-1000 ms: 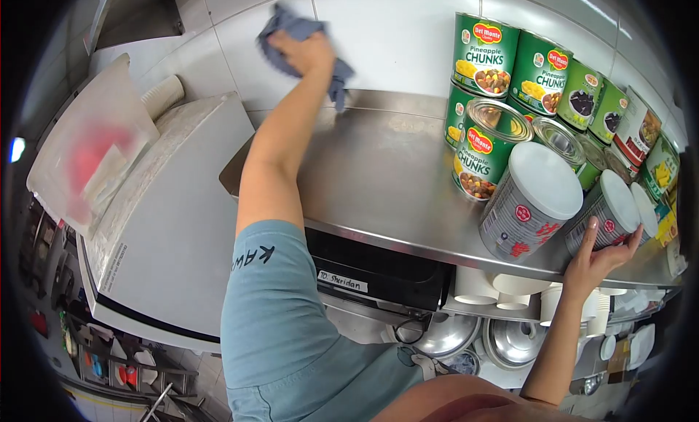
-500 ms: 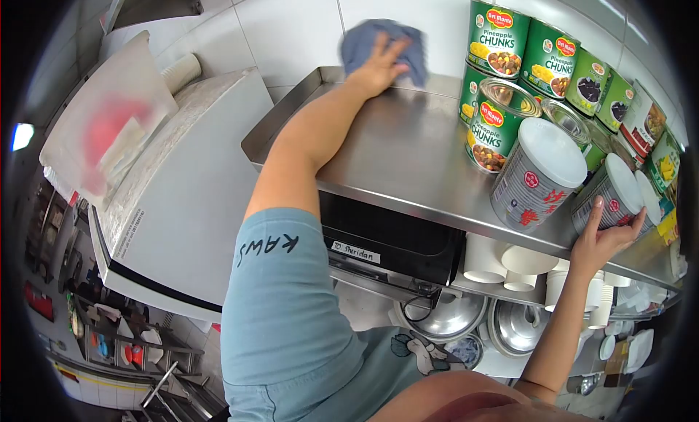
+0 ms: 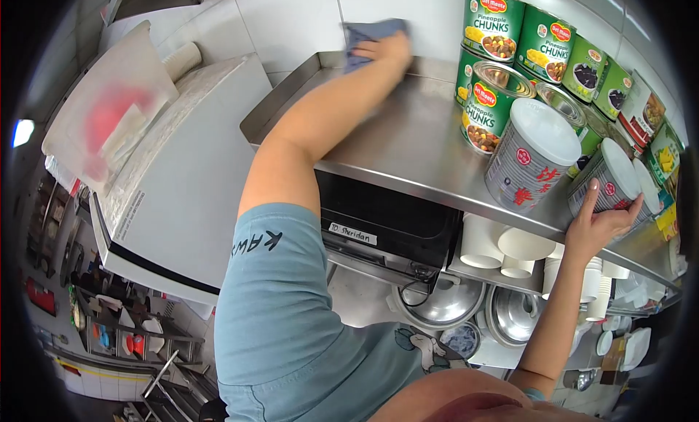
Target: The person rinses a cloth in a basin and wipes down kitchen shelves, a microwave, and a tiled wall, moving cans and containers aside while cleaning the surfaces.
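My left hand [image 3: 387,50] is at the back of the metal shelf [image 3: 393,142], its fingers bent over a blue-grey cloth [image 3: 357,36]. The cloth lies against the white tiled wall at the shelf's raised rear lip, and is slightly blurred. At the front right edge, my right hand [image 3: 601,222] is around the lower part of a grey can with a white lid [image 3: 606,182]. A similar, larger grey can [image 3: 531,160] with red characters stands beside it. Behind these, green pineapple cans [image 3: 495,29] are stacked two high.
A black appliance [image 3: 386,225] sits below the shelf, beside white paper cups [image 3: 482,240] and metal lids [image 3: 448,305]. To the left stands a large white box-shaped unit [image 3: 189,182] with a plastic-wrapped item on top. More cans [image 3: 586,72] line the shelf's right side.
My left hand has turned so its fingers point left, and the cloth has shifted a little left along the wall. My right hand stays at the grey can. The view has tipped slightly.
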Demonstrator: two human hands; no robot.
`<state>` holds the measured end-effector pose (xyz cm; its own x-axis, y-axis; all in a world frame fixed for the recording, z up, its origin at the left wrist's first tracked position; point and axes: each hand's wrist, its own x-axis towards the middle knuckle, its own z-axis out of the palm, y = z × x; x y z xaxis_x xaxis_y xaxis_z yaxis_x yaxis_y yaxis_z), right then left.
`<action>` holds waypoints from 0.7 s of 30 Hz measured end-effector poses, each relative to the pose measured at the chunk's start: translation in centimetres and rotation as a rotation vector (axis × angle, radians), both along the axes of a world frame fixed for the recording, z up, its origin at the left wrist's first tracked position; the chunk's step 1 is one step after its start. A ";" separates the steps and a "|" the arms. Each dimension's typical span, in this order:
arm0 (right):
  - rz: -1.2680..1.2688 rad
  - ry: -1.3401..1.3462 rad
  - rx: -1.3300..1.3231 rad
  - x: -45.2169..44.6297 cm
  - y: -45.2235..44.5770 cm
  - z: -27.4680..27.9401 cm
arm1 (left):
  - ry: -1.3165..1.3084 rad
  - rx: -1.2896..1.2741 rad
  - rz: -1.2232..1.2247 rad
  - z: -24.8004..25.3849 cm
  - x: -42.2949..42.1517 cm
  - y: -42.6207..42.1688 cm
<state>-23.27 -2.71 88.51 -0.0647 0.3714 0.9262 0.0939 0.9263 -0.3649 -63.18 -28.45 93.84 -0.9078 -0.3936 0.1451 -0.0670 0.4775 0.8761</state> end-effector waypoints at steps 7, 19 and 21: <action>-0.002 -0.012 0.012 0.2 0.5 -0.1 | 0.290 -0.533 -0.392 -1.4 7.2 4.0; -0.025 -0.039 0.008 0.3 0.3 0.0 | 0.186 -0.504 -0.048 -3.4 -3.9 -13.7; -0.024 -0.036 -0.002 0.3 0.0 0.1 | 0.206 -0.519 -0.089 -3.4 -4.4 -13.6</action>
<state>-22.95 -2.72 88.65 -0.0890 0.3749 0.9228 0.1295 0.9229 -0.3625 -67.53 -42.06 90.49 -0.8666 -0.1468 0.4768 0.1405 0.8453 0.5155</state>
